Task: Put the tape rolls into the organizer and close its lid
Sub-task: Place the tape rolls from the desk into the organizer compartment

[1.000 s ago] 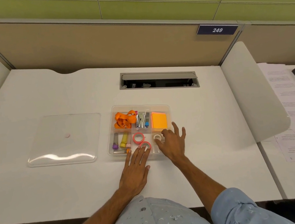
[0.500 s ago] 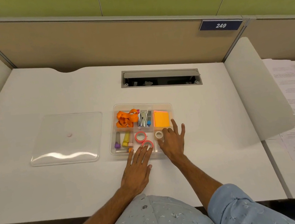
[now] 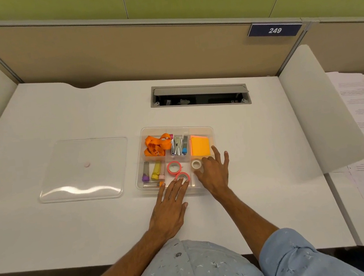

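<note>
Compared with a second ago, the right hand (image 3: 213,175) has slid its spread fingers beside the white tape roll (image 3: 196,164) in the clear compartmented plastic organizer (image 3: 210,132), the left hand (image 3: 170,210) stays flat, fingers together, fingertips on a pink tape roll (image 3: 183,177), and the clear plastic lid (image 3: 82,170) remains left.

three tape rolls lie in view: two pink ones, the farther pink roll (image 3: 174,167) and the nearer pink roll (image 3: 182,177), plus one white roll (image 3: 196,164). there is one clear organizer (image 3: 210,132) and one clear lid (image 3: 84,169). inside sit one orange lanyard (image 3: 156,145), one orange sticky-note pad (image 3: 200,146), and one stapler (image 3: 178,145). two hands show, the left hand (image 3: 170,210) and the right hand (image 3: 214,173).
</note>
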{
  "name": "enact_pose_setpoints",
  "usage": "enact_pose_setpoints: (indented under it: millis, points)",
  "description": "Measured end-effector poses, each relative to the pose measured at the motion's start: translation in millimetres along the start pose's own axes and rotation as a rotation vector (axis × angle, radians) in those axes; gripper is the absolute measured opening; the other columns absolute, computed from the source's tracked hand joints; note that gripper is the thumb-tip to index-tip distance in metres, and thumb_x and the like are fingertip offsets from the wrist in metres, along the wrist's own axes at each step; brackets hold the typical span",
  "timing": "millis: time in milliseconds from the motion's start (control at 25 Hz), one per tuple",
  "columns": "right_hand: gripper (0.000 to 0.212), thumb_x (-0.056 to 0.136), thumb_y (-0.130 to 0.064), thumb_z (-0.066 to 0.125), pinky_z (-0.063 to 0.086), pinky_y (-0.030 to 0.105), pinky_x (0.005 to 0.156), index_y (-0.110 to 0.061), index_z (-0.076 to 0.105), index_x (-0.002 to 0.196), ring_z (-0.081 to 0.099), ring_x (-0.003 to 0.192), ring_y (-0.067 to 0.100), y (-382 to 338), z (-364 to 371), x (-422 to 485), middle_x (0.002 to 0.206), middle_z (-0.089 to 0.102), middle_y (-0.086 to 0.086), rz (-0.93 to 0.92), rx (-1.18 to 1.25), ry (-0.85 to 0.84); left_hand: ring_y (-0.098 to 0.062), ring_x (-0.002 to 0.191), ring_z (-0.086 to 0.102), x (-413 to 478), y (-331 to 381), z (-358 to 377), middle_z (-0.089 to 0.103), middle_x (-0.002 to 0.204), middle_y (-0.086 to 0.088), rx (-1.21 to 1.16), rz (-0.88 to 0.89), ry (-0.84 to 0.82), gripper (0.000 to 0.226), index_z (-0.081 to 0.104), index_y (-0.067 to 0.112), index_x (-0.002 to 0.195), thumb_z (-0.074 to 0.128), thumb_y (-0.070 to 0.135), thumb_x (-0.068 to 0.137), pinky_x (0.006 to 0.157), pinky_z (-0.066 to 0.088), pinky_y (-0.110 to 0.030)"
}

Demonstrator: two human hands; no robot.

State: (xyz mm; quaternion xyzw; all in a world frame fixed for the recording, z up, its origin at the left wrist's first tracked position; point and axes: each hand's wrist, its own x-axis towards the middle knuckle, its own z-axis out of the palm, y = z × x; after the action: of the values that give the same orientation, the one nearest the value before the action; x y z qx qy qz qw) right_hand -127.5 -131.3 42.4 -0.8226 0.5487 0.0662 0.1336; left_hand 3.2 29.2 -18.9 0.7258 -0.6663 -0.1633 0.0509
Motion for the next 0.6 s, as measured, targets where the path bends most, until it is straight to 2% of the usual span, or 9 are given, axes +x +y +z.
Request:
enact_pose_setpoints:
  millis: [80,120,160,240,360,480,600]
  points:
    - [0.036,0.106,-0.030,0.061,0.028,0.047,0.134,-0.019,0.070,0.140,0.033,0.162,0.021,10.0,-5.7,-0.7,0.158,0.060,0.001,0.030,0.146,0.081,-0.022,0.166,0.007,-1.2,-0.4,0.5,0.009,0.178,0.001,0.005,0.009,0.014,0.066,0.011,0.024,0.169,0.035,0.047,0.112,0.136,0.000,-0.052]
    - [0.036,0.103,-0.016,0.065,0.042,0.044,0.126,-0.016,0.072,0.138,0.041,0.158,0.021,18.2,-9.5,-1.8,0.155,0.063,0.003,0.055,0.219,0.141,-0.022,0.166,0.009,-1.5,-0.4,1.2,0.011,0.178,0.000,0.006,0.013,0.024,0.065,0.012,0.023,0.169,0.036,0.045,0.112,0.136,0.001,-0.052]
    - [0.040,0.099,-0.004,0.065,0.051,0.042,0.119,-0.015,0.073,0.137,0.046,0.155,0.021,27.3,-13.2,-3.0,0.153,0.064,0.004,0.077,0.283,0.198,-0.022,0.166,0.010,-1.6,-0.3,1.5,0.011,0.178,0.000,0.006,0.016,0.032,0.065,0.013,0.023,0.169,0.036,0.045,0.112,0.136,0.001,-0.051]
    - [0.047,0.094,0.007,0.062,0.057,0.042,0.111,-0.014,0.075,0.134,0.054,0.149,0.021,42.9,-18.6,-4.3,0.153,0.063,0.006,0.111,0.347,0.248,-0.020,0.166,0.006,-1.2,-0.2,1.3,0.008,0.178,0.002,0.000,0.006,0.018,0.065,0.010,0.024,0.169,0.034,0.046,0.112,0.136,-0.003,-0.051]
    - [0.045,0.097,0.003,0.059,0.049,0.040,0.119,-0.016,0.075,0.134,0.052,0.150,0.020,51.6,-19.9,-4.7,0.150,0.066,0.006,0.091,0.277,0.218,-0.019,0.167,0.003,-1.5,0.7,1.8,0.006,0.179,0.003,-0.010,-0.005,0.006,0.065,0.007,0.026,0.169,0.032,0.047,0.112,0.137,-0.001,-0.053]
    - [0.043,0.100,-0.005,0.060,0.030,0.044,0.131,-0.019,0.071,0.139,0.039,0.159,0.021,47.1,-15.0,-11.2,0.147,0.068,0.000,-0.029,0.141,0.233,-0.020,0.167,0.003,-1.5,1.7,-0.1,0.007,0.179,0.002,-0.010,-0.011,-0.012,0.066,0.007,0.026,0.169,0.032,0.048,0.112,0.137,0.002,-0.055]
    - [0.052,0.100,-0.016,0.059,0.015,0.048,0.137,-0.026,0.057,0.151,0.026,0.165,0.021,35.3,-9.6,-16.1,0.149,0.066,-0.004,-0.085,0.018,0.180,-0.020,0.167,0.001,-1.5,1.7,-0.7,0.005,0.179,0.002,-0.001,-0.018,-0.021,0.067,0.005,0.027,0.169,0.031,0.050,0.112,0.137,0.000,-0.054]
